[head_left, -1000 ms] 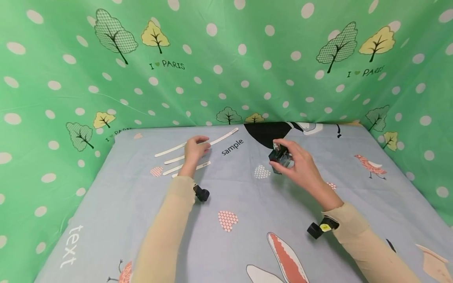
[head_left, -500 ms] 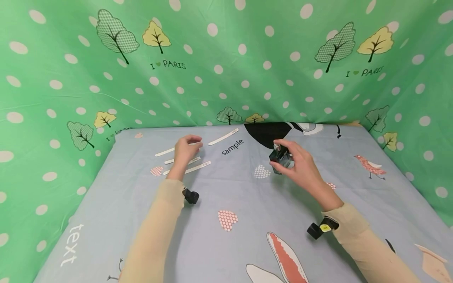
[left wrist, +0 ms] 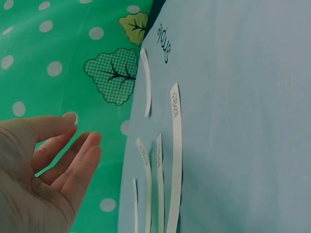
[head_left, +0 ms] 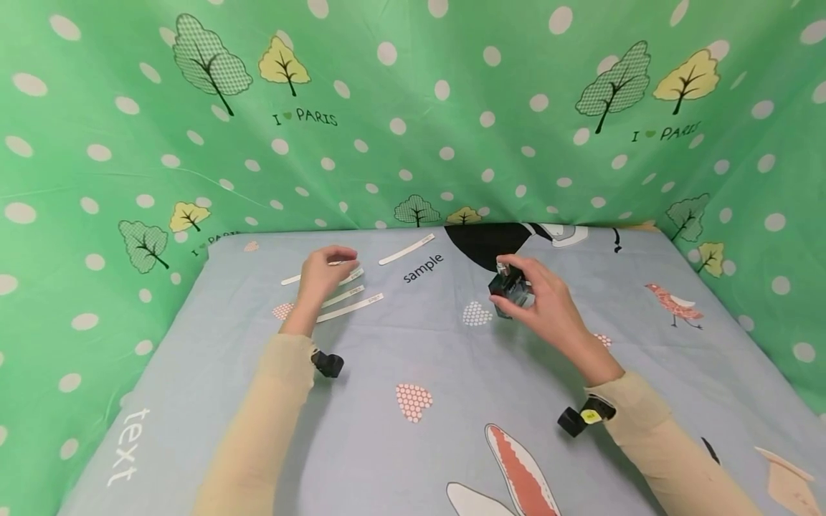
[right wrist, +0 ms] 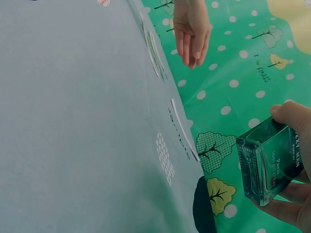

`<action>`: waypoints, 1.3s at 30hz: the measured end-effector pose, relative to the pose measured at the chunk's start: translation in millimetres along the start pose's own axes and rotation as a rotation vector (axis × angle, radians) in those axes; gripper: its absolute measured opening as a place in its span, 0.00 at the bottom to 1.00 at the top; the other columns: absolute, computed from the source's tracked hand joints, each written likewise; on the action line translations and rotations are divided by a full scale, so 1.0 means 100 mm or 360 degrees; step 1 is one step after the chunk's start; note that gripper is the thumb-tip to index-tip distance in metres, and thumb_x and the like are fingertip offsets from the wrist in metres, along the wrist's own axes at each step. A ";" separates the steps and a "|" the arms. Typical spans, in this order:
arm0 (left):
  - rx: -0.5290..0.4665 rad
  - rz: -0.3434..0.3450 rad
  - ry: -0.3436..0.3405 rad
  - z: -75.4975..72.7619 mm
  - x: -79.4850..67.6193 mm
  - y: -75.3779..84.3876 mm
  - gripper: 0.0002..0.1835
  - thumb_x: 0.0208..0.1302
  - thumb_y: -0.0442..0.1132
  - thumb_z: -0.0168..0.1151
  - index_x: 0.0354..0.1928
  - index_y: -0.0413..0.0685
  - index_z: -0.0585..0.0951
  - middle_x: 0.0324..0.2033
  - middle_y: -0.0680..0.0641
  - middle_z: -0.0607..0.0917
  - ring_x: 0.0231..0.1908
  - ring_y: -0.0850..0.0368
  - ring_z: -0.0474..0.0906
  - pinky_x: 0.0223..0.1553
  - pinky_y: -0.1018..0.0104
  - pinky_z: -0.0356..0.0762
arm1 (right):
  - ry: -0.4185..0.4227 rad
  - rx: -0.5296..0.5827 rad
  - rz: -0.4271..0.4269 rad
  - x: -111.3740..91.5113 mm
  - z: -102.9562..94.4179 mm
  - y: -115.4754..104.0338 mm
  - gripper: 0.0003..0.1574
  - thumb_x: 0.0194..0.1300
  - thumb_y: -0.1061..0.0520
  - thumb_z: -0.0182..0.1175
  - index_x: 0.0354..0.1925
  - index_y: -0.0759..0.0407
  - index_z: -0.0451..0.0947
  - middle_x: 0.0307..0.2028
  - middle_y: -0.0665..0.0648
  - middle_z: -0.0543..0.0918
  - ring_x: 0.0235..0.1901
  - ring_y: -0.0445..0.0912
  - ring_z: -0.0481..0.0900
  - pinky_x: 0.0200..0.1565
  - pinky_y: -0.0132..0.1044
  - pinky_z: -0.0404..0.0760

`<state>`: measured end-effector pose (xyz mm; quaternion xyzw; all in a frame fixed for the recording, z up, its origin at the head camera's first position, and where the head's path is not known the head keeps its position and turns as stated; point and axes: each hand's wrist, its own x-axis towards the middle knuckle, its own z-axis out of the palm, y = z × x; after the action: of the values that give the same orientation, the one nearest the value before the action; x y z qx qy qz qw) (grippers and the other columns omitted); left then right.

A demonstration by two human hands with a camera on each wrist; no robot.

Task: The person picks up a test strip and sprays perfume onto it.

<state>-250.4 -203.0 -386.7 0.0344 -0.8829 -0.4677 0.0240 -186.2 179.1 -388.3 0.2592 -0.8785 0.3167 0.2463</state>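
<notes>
My right hand [head_left: 550, 304] holds a dark, square glass perfume bottle [head_left: 507, 288] above the cloth. Its index finger lies at the silver sprayer on top, and the thumb is against the side. In the right wrist view the bottle [right wrist: 267, 162] is tilted, with small printed lettering. Over the left part of the table hovers my left hand [head_left: 317, 278], fingers loosely bent with nothing between them. Beneath and beside it lie several white paper test strips [head_left: 351, 308], partly hidden by that hand. A single strip [head_left: 406, 249] lies apart, to the right of the left hand.
A blue-grey printed cloth [head_left: 361, 430] covers the table. Its hearts, birds and lettering are flat prints. Behind and at both sides hangs a green dotted curtain [head_left: 361, 179] that meets the table's far edge. Black wrist cameras sit on both forearms.
My left hand has drawn away leftward from the single strip, which it partly covered a second ago, leaving that strip lying on the cloth. The right hand and perfume bottle have stayed nearly still.
</notes>
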 end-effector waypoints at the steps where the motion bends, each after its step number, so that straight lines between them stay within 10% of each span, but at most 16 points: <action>1: -0.0003 0.0004 -0.0004 -0.02 -0.01 0.00 0.15 0.67 0.39 0.63 0.53 0.41 0.83 0.54 0.39 0.85 0.57 0.43 0.81 0.56 0.54 0.83 | -0.0005 0.0001 0.0003 0.00 0.00 0.00 0.42 0.53 0.55 0.76 0.64 0.49 0.71 0.55 0.58 0.82 0.42 0.48 0.82 0.35 0.45 0.84; 27: 0.0139 0.0032 -0.0020 -0.45 -0.42 -0.28 0.17 0.68 0.40 0.64 0.54 0.38 0.82 0.54 0.35 0.84 0.55 0.38 0.82 0.58 0.49 0.80 | -0.0012 0.0030 0.0018 -0.01 0.04 0.00 0.42 0.54 0.55 0.76 0.65 0.48 0.71 0.55 0.59 0.82 0.42 0.52 0.84 0.35 0.47 0.86; 39: 0.0178 0.0000 -0.0069 -0.47 -0.59 -0.53 0.16 0.67 0.38 0.65 0.53 0.38 0.82 0.54 0.35 0.84 0.55 0.39 0.83 0.41 0.83 0.74 | -0.0016 0.0037 -0.0002 -0.02 0.05 0.02 0.42 0.54 0.56 0.76 0.65 0.49 0.71 0.54 0.59 0.82 0.41 0.51 0.83 0.34 0.46 0.86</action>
<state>-185.8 -267.1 -404.8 0.0255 -0.9079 -0.4183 0.0029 -187.3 177.3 -393.2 0.2642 -0.8759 0.3253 0.2389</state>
